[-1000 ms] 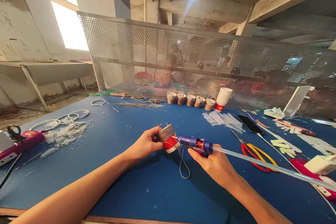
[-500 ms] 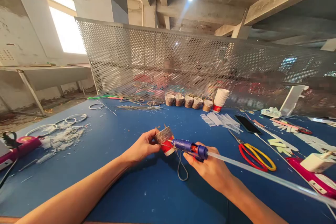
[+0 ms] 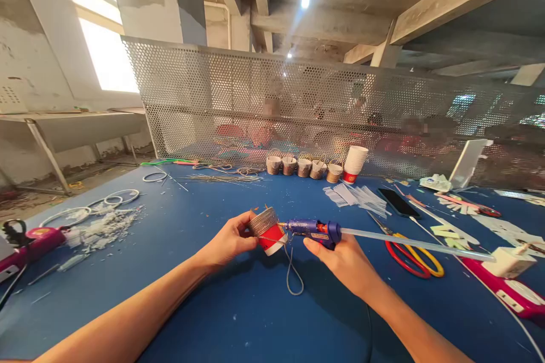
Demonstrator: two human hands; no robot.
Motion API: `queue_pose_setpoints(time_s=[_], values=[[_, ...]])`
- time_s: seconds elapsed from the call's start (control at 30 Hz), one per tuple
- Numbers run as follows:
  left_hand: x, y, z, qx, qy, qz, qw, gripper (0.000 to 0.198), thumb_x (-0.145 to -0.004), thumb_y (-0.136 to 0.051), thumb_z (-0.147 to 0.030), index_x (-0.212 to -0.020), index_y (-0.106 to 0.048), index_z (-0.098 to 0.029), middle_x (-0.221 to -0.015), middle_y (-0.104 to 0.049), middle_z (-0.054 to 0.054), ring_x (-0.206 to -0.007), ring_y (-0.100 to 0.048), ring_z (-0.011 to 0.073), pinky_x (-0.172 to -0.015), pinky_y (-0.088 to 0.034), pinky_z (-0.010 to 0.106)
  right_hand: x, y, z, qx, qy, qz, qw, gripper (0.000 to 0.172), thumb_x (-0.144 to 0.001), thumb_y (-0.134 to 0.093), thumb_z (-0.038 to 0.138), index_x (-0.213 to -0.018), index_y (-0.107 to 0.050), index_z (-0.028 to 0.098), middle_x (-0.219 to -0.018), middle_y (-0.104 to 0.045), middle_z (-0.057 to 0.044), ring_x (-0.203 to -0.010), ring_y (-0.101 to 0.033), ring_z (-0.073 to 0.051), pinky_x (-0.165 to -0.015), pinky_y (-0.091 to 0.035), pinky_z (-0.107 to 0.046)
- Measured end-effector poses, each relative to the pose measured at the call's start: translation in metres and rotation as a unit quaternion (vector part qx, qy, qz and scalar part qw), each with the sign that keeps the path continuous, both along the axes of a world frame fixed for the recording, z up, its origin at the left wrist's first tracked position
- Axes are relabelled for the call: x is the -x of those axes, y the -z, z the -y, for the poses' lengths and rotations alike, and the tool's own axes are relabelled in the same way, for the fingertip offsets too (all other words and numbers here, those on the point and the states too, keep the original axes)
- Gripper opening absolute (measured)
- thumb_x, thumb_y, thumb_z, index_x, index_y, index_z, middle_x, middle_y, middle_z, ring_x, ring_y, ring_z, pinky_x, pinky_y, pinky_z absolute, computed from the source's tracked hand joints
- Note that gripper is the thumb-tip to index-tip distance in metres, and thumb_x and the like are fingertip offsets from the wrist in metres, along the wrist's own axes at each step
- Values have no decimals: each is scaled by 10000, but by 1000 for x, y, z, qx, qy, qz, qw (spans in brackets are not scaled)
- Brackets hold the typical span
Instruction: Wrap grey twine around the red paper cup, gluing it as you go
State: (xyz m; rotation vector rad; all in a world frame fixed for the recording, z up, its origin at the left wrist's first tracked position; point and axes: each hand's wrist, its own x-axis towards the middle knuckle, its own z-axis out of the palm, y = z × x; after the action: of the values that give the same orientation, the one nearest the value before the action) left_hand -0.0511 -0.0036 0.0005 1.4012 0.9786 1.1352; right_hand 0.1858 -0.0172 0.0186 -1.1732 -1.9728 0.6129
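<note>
My left hand (image 3: 235, 238) grips a red and white paper cup (image 3: 273, 240), tilted, its upper part wound with grey cord (image 3: 263, 221). A loose loop of the cord (image 3: 295, 283) hangs below the cup. My right hand (image 3: 347, 264) is wrapped round a blue hot glue gun (image 3: 313, 229), whose nozzle points left at the cup's side, close to the edge of the winding. Whether the tip touches the cup I cannot tell. A long clear glue stick (image 3: 409, 245) sticks out of the gun's back.
Several small cord-covered baskets (image 3: 304, 168) and a stack of paper cups (image 3: 356, 163) stand before a perforated metal screen (image 3: 238, 91). Scissors (image 3: 409, 255), a phone (image 3: 399, 203) and white strips (image 3: 357, 197) lie right. Power strips (image 3: 506, 295) sit at both sides; glue scraps (image 3: 106, 227) lie left.
The glue gun has swung to a more level pose and its nozzle sits slightly higher on the cup. The cup is turned a little, showing more red. My left hand keeps its grip.
</note>
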Motion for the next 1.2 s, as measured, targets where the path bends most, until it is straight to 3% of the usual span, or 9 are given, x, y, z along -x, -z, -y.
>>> queue_pose_setpoints(time_s=[0.17, 0.3, 0.5, 0.63, 0.93, 1.1, 1.2], values=[[-4, -3, 2, -13, -12, -27, 999, 198, -576, -725, -185, -694, -567, -166, -686, -612, -22, -662, -557, 123, -640, -434, 232, 8, 10, 5, -54, -32, 45, 997, 277, -856, -489, 353, -700, -636, 178, -606, -623, -2, -563, -557, -157, -533, -408, -237], [-7, -2, 2, -16, -22, -42, 999, 187, -581, -717, -197, -691, -568, -167, -658, -615, -28, -630, -554, 121, -614, -428, 233, 13, 18, 9, -142, -20, 108, 984, 249, -873, -460, 329, -734, -618, 197, -677, -649, -29, -615, -606, -173, -586, -410, -248], [-6, 2, 0, -25, -27, -58, 998, 165, -602, -698, -171, -727, -591, -158, -677, -632, -18, -646, -570, 134, -621, -440, 241, 16, 21, 15, -130, -33, 111, 985, 223, -880, -462, 328, -717, -547, 200, -585, -617, -8, -518, -580, -148, -516, -370, -236], [-4, -2, 1, -24, -17, -39, 999, 154, -594, -689, -127, -692, -575, -163, -664, -620, -30, -640, -551, 118, -614, -426, 224, 13, 19, 12, -138, -18, 108, 984, 229, -873, -456, 337, -757, -600, 201, -670, -659, -36, -615, -620, -181, -589, -413, -255], [2, -3, 1, -6, 10, -5, 1000, 178, -571, -675, -113, -687, -549, -163, -690, -611, -30, -665, -558, 117, -639, -420, 224, -1, 2, 0, 37, -15, -28, 999, 230, -822, -536, 373, -730, -640, 190, -591, -601, 17, -572, -550, -152, -544, -434, -238], [4, -5, 3, -6, 8, -2, 1000, 187, -562, -698, -145, -680, -553, -166, -684, -622, -15, -660, -556, 127, -635, -424, 235, -8, 6, -13, 178, -15, -86, 980, 408, -791, -549, 471, -511, -463, 188, -429, -414, 55, -369, -371, -80, -383, -301, -209], [4, -6, 2, -12, -5, 6, 1000, 192, -555, -704, -162, -683, -560, -167, -672, -613, -21, -645, -547, 122, -622, -418, 228, -12, 6, -22, 216, -27, -121, 968, 434, -779, -545, 495, -496, -462, 177, -440, -436, 52, -336, -336, -56, -380, -306, -205]])
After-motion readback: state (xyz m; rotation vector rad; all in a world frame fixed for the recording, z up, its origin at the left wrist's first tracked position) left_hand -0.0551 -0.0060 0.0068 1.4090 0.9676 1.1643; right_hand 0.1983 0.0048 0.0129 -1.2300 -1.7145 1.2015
